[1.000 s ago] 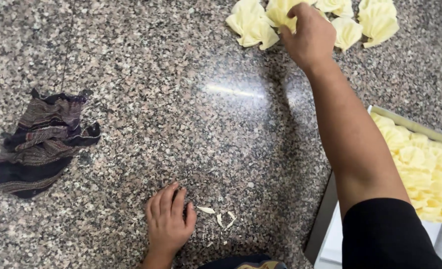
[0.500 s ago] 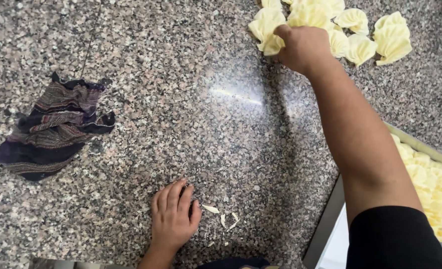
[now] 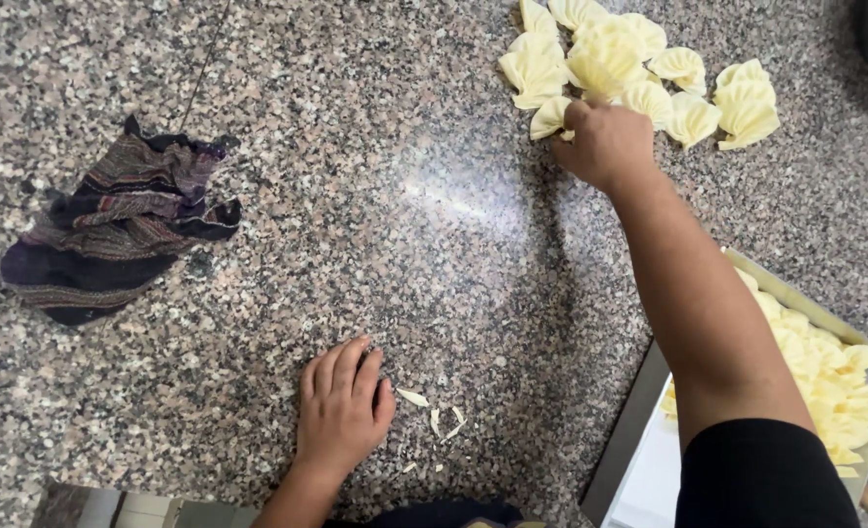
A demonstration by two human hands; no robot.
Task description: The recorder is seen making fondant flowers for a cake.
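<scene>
The right hand point(image 3: 605, 142) is stretched far out over the speckled granite bench point(image 3: 375, 225). Its grip is pressed together around one pale yellow folded dough piece point(image 3: 551, 117), which shows at the thumb side of the fist. Just beyond this grip lies the pile of folded dough pieces point(image 3: 629, 73), fan-shaped, touching each other on the bench. Near the elbow of the same arm, a metal tray point(image 3: 639, 420) holds more such yellow pieces in rows.

The left hand point(image 3: 341, 411) lies flat on the bench near the person's body, fingers together, palm down, holding nothing. Just beside its fingers are some small dough scraps point(image 3: 434, 416). Well apart from it, on the far side from the tray, a dark striped cloth point(image 3: 111, 235) lies crumpled.
</scene>
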